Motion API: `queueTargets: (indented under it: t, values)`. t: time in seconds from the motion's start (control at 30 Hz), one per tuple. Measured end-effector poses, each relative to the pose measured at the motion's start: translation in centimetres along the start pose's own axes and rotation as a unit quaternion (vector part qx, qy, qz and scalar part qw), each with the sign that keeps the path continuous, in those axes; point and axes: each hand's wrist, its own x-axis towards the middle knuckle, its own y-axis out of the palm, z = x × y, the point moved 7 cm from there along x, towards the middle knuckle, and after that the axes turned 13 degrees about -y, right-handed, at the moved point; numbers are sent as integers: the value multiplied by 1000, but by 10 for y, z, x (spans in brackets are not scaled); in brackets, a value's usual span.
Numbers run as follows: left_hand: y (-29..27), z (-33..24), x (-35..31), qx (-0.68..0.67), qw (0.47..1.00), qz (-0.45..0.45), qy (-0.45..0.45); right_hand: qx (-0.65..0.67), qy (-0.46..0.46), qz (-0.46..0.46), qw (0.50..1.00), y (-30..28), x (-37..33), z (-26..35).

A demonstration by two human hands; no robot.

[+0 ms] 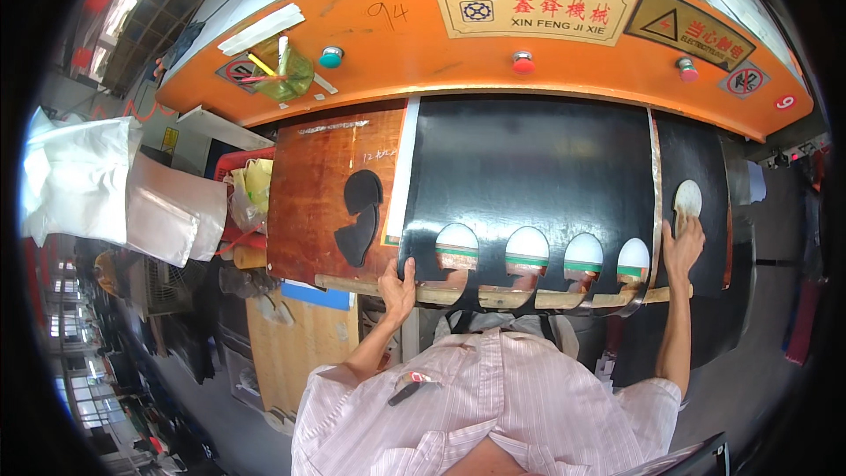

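Observation:
A wide black sheet [529,167] with a row of rounded cut-outs along its near edge lies across the machine bed. At its near left corner, my left hand [398,289] is closed on the sheet's edge, with the thumb pointing up. To the right, my right hand [683,249] has its fingers closed on the lower end of a pale, rounded, sole-shaped piece [687,198]. That piece rests on the black surface [692,145] at the right; its lower part is hidden by my fingers. Two black cut pieces [359,234] lie touching or overlapping on the brown board [308,211] at the left.
An orange machine beam [379,35] with push buttons [523,63] spans the far side. A green pouch holding pens [286,79] hangs on it. Left of the bed are a red basket [238,234] with bags and white plastic wrapping [88,181]. A wooden strip [361,287] runs along the near edge.

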Motion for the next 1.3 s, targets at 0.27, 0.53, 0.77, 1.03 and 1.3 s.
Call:
queueTargets:
  t: [0.27,0.53,0.77,1.03,1.3]
  values:
    - [1,1,-1,26,999,-39,16,47,-82,63,994,21,-25,-71]
    - [1,-5,-3,14,997,-63,28,353,139,70,923,3,-1,-67]
    - [0,-9,-6,37,995,-87,32,585,99,84,800,-39,-4,110]
    - [0,-14,-8,27,998,-50,8,492,-221,37,841,-24,3,399]
    - [4,-4,-9,61,997,-49,15,411,-229,9,882,11,6,498]
